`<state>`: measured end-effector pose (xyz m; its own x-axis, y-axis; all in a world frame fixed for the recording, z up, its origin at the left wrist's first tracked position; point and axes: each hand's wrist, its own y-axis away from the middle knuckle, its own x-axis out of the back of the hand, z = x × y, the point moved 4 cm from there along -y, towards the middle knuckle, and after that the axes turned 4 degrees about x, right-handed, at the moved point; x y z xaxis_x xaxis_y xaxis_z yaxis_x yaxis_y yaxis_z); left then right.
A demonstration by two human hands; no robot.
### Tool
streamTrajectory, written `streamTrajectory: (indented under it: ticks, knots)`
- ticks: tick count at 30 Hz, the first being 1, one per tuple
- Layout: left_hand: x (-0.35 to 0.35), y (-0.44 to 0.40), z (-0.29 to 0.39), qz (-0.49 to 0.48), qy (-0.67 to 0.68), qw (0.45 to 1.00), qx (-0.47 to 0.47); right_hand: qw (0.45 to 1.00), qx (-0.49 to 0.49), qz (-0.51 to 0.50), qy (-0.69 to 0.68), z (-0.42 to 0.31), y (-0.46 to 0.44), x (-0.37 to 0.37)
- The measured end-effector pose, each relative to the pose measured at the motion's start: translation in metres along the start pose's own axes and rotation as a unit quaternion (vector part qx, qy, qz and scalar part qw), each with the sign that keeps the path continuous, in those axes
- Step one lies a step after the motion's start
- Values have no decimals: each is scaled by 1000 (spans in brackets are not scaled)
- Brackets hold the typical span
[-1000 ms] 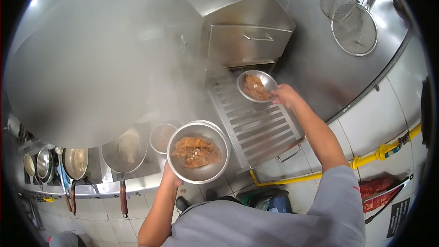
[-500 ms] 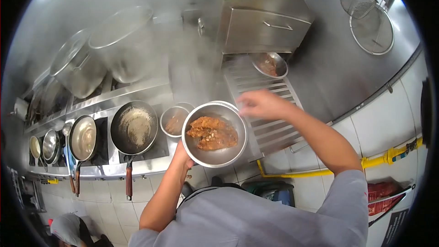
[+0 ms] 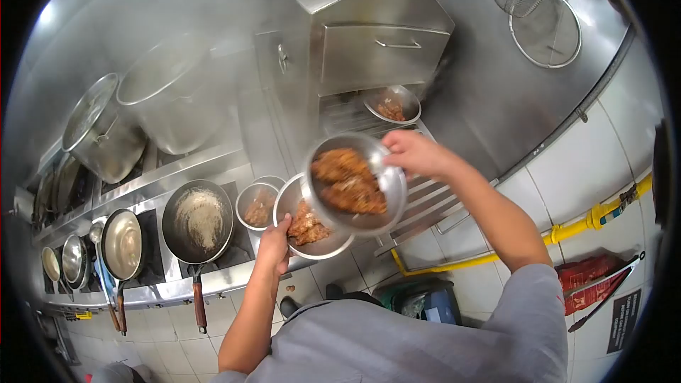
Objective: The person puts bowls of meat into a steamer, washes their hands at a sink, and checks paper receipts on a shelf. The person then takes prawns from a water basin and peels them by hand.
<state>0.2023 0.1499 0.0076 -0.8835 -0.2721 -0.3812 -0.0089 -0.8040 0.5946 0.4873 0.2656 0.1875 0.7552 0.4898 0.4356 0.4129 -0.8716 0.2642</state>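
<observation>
My right hand (image 3: 415,154) pinches the rim of a metal bowl (image 3: 355,184) with browned food pieces (image 3: 349,181) in it, lifted over the slatted rack. Partly beneath it, my left hand (image 3: 273,245) grips the edge of a second metal bowl (image 3: 326,247), which also holds browned food (image 3: 306,227). A third bowl (image 3: 392,104) with similar food rests on the rack (image 3: 425,206) by the steel hooded unit (image 3: 383,57). Just left of my left hand's bowl, a small bowl (image 3: 257,206) of food stands on the counter.
Pans (image 3: 198,220) with handles jutting outward line the stove at left, with large pots (image 3: 99,128) behind. Strainers (image 3: 546,28) hang at upper right. A yellow pipe (image 3: 574,228) runs along the wall, near a red bag (image 3: 596,284). Steam hangs over the stove.
My right hand let go of the third bowl at the rack, came back and took the top bowl from my left hand's stack. The bowl beneath is now uncovered in part.
</observation>
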Motion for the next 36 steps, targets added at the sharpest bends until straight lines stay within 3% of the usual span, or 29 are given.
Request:
streamTrajectory:
  ticks: [5,10,15,16,17,19,20,21,23,25,27,29,31,34,36]
  knots:
    - [-9,13,18,-11,58,997,-44,987,-78,131,55,78,30,103]
    - [-17,7,29,-25,-3,999,-43,965,-154,184,103,159,32,153]
    - [-39,13,39,-25,-11,998,-49,943,-201,220,149,156,38,160]
    - [-45,16,42,-18,25,998,-52,897,-48,264,351,141,33,166]
    - [-44,13,44,-19,25,998,-54,789,108,289,531,125,33,164]
    - [-37,11,42,-57,-3,998,-35,892,115,229,372,59,33,114]
    - [-40,12,43,-58,-7,998,-33,960,46,150,231,42,30,83]
    - [-44,15,47,-55,-34,997,-40,994,-23,67,81,28,27,52]
    - [-51,19,52,-53,-61,996,-49,994,-93,-56,-5,7,27,0]
    - [-62,25,54,-54,-63,995,-45,984,-122,-130,-4,18,11,-28]
    - [-75,41,71,-7,-32,998,-54,983,-115,-135,-36,20,4,-34]
    - [-66,42,78,-47,-191,980,-14,989,-102,-100,-46,22,1,-35]
    - [-60,19,63,-23,-126,991,-38,990,-106,-86,-47,23,-1,-35]
    - [-56,8,65,-68,-29,995,-61,988,-111,-62,-92,26,-6,-29]
    - [-63,15,77,-100,133,985,-38,987,-108,-25,-118,36,-12,-22]
